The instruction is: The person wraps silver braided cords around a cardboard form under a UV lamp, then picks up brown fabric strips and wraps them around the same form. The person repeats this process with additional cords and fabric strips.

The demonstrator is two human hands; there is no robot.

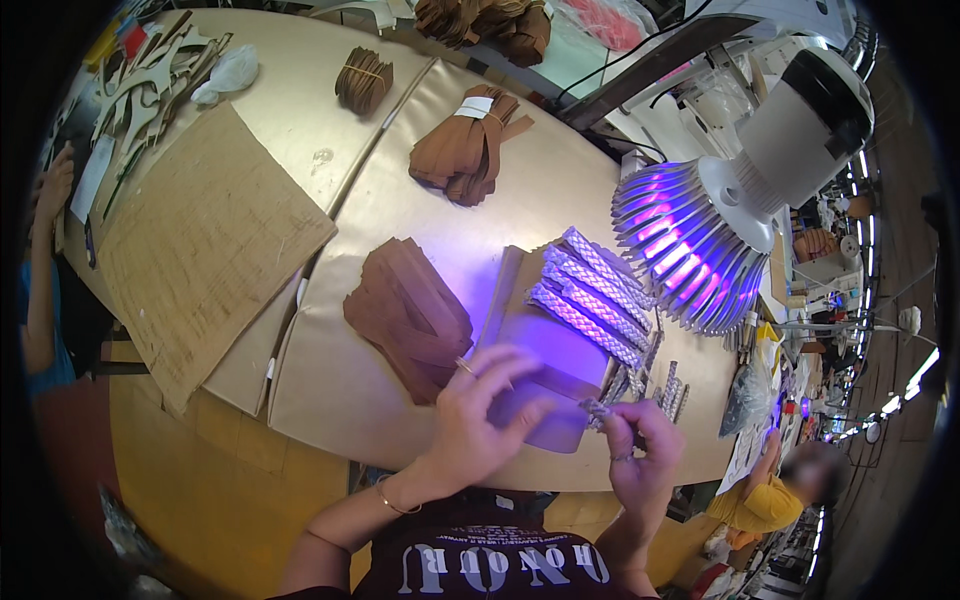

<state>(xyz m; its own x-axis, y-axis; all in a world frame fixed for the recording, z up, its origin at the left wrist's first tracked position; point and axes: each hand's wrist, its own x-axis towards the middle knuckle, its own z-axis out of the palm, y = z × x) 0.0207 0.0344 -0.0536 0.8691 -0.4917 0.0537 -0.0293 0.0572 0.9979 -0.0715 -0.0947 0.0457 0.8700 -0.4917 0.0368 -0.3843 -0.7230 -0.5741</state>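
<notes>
My right hand [645, 450] pinches the end of a braided strip [597, 410] near the table's front edge. My left hand [485, 410] is a little blurred, with its fingers apart and nothing seen in it. It hovers between a stack of brown leather-like strips [410, 315] and a brown board [560, 345] lit purple. Across the board lie several pale braided strips [595, 300] side by side. Shorter grey braided pieces [672, 390] rest to their right. What the far end of the held strip touches cannot be made out.
A ribbed lamp [690, 245] casts purple light low over the right side. Brown strip bundles [465, 145] lie farther back. At left are a worn tan board [210, 250] and a pile of cut-out pieces [150, 95]. Other people sit at far left and right.
</notes>
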